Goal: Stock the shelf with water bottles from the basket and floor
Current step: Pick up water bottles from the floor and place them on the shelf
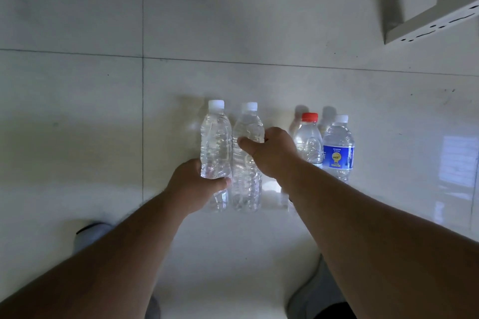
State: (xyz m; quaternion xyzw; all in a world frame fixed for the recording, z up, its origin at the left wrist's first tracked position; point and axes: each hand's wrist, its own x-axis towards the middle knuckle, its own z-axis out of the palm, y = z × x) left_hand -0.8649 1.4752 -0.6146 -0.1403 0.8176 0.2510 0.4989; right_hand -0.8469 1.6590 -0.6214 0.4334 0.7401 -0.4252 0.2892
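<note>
Several water bottles stand on the pale tiled floor. My left hand (198, 185) grips a clear white-capped bottle (216, 142) low on its body. Right beside it, my right hand (272, 153) grips a second clear white-capped bottle (247, 127) around its middle. To the right stand a red-capped bottle (308, 141) and a blue-labelled white-capped bottle (338, 149), both untouched. A white metal shelf (435, 21) shows at the top right corner.
Tile seams cross the floor (77, 111) above and left of the bottles. My feet in grey shoes (89, 237) show at the lower left and at the bottom right. The basket is out of view.
</note>
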